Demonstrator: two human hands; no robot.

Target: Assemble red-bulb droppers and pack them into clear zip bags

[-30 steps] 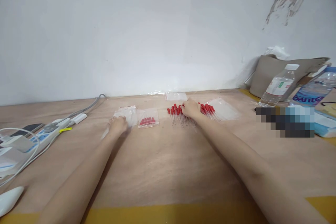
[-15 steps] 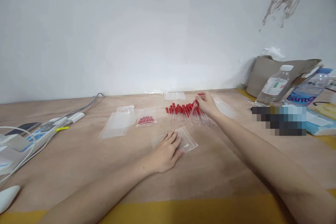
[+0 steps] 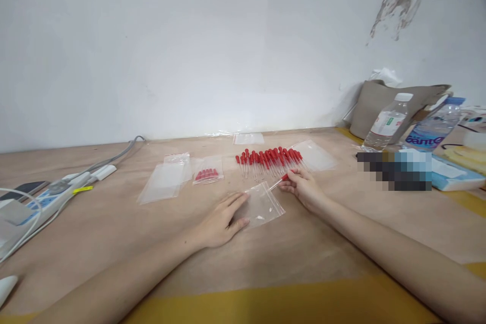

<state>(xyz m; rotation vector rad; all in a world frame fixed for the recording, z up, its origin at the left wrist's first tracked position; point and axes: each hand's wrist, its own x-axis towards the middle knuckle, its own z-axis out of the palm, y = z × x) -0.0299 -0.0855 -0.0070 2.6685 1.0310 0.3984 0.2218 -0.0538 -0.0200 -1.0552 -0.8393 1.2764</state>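
Note:
My left hand (image 3: 227, 218) rests flat with fingers stretched over the left part of a clear zip bag (image 3: 261, 206) on the table. Between the fingers of my right hand (image 3: 301, 188) is the red rubber bulb of a dropper (image 3: 285, 177), its thin clear tube pointing left at the bag's zip end. Whether the tip is inside the bag I cannot tell. Behind the bag lies a row of red-bulbed droppers (image 3: 271, 157), tubes toward me. Left of them, a clear bag (image 3: 208, 163) holds several red bulbs (image 3: 207, 174).
Flat empty zip bags (image 3: 161, 182) lie at the left, another bag (image 3: 315, 156) behind the droppers, and one (image 3: 248, 138) by the wall. A power strip (image 3: 49, 202) with cables sits far left. Water bottles (image 3: 387, 124) and a blue packet (image 3: 451, 172) stand or lie at right.
My right hand has moved from the dropper row toward me, bringing one dropper to the zip bag. My left hand has slid slightly left, uncovering more of the bag.

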